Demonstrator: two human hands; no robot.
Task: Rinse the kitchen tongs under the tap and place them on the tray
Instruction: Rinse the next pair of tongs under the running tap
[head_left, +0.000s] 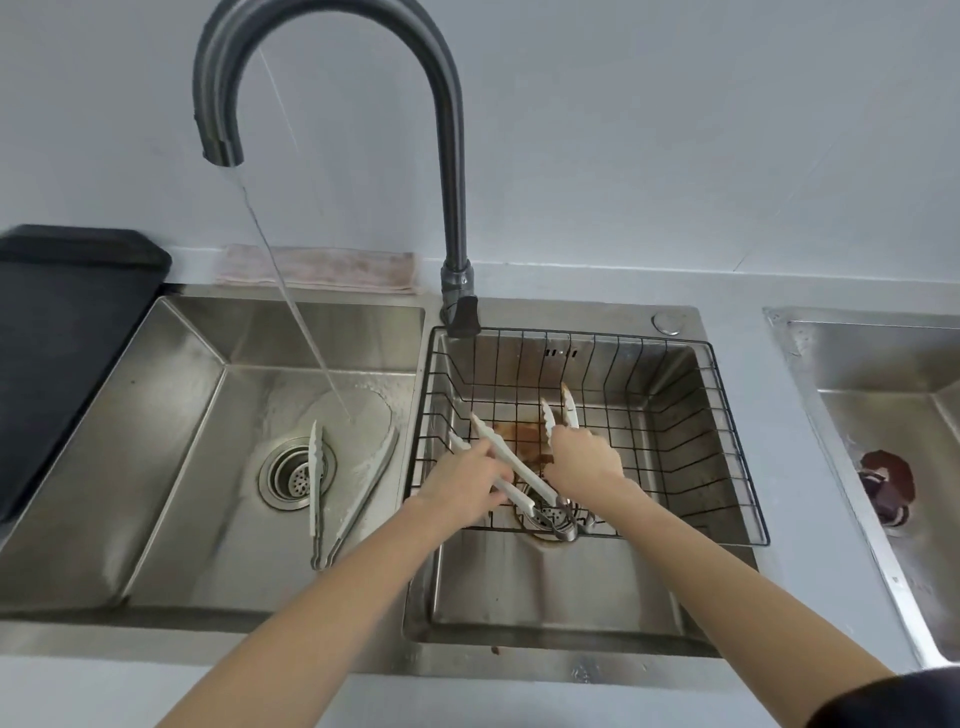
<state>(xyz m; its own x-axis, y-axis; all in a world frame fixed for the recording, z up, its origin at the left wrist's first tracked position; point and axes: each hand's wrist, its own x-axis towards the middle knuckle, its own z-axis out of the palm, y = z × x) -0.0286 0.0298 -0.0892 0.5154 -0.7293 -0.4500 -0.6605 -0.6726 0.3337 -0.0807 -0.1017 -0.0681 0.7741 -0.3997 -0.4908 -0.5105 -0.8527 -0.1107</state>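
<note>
Both my hands reach into the wire basket (727, 447) set in the right basin. My left hand (465, 480) grips one pair of white-tipped tongs (511, 467) that slants from upper left to lower right. My right hand (584, 454) holds a second pair of tongs (558, 410), whose white tips point away from me. A third pair of tongs (318, 486) lies spread open in the left basin beside the drain (296, 472). Water runs from the tap (223, 145) onto the left basin floor. A black tray (62, 332) sits on the counter at far left.
A pink cloth (317, 270) lies folded behind the left basin. Brown residue stains the right basin floor under the basket. Another steel sink (883, 405) at far right holds a dark red object (885, 486). The tap's handle base (460, 306) stands between the basins.
</note>
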